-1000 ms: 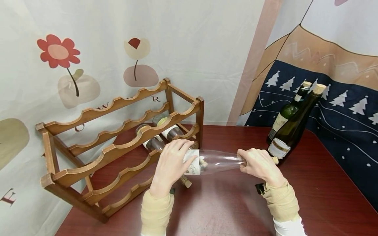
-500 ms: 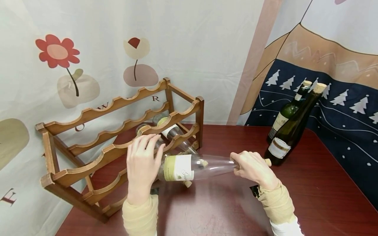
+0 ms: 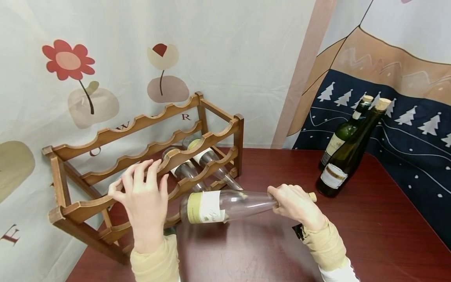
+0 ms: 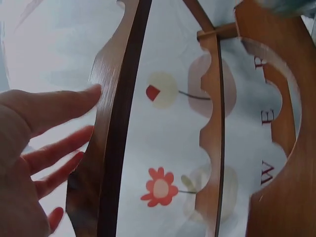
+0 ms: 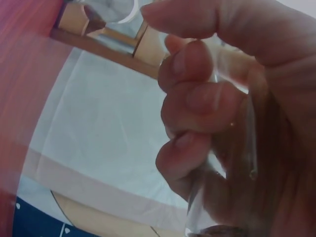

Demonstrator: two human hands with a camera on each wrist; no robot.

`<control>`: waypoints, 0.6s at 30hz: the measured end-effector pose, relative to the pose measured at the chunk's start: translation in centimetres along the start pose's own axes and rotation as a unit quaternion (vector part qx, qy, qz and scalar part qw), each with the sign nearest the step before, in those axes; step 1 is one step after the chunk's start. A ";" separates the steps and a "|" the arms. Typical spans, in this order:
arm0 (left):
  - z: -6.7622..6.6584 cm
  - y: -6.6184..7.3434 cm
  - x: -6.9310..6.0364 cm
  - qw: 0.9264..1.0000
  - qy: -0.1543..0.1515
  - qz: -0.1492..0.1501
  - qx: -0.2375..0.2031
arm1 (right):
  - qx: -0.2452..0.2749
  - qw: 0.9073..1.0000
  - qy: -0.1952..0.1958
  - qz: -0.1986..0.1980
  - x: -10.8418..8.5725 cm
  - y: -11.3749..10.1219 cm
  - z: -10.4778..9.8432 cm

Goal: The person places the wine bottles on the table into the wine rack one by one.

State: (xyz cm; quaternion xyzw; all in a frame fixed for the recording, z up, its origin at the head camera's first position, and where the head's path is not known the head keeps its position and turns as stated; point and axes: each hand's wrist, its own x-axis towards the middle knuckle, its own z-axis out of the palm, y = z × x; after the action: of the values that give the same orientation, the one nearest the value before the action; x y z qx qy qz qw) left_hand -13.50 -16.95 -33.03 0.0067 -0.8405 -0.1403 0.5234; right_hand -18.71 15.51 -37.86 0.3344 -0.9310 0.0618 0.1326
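A clear glass wine bottle (image 3: 209, 207) with a green and white label lies sideways above the table, its base toward the left. My right hand (image 3: 294, 203) grips it by the neck, and a cork shows beyond the fist. In the right wrist view, curled fingers (image 5: 190, 108) wrap the clear glass. My left hand (image 3: 144, 203) is at the front top rail of a wooden wine rack (image 3: 88, 206), fingers spread and loosely bent. The left wrist view has its thumb (image 4: 74, 103) against or very near that rail; contact is hard to tell.
Two clear bottles, one (image 3: 188, 170) beside the other (image 3: 213, 158), lie in the rack's lower right slots. Two corked bottles, one green (image 3: 343, 133) and one darker (image 3: 352, 152), stand at the back right. A printed curtain (image 3: 260, 78) hangs behind the table (image 3: 267, 246).
My left hand has let go of the bottle's base end and moved left to the rack's rail. The right hand has shifted left and slightly nearer with the bottle.
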 end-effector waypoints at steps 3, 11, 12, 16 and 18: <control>-0.4 -0.4 -0.1 0.999 -0.015 -0.026 0.015 | -0.002 1.000 -0.005 0.000 0.1 -0.4 0.1; -1.3 -1.2 -0.4 0.996 -0.052 -0.065 0.032 | -0.001 1.000 -0.024 -0.013 0.2 -1.6 0.6; -1.3 -1.2 -0.4 0.996 -0.053 -0.064 0.031 | -0.001 1.000 -0.023 -0.015 0.3 -1.7 0.7; -1.3 -1.3 -0.4 0.997 -0.046 -0.060 0.019 | 0.003 1.000 -0.019 -0.020 0.3 -2.2 1.2; -1.3 -1.3 -0.4 0.997 -0.046 -0.058 0.011 | 0.005 1.000 -0.016 -0.021 0.4 -2.4 1.4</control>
State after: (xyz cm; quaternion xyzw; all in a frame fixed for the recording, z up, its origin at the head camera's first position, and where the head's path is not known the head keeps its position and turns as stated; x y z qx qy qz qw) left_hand -12.35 -18.44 -33.22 0.0550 -0.8632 -0.1613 0.4752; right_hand -17.72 13.15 -39.01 0.3558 -0.9253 0.0582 0.1176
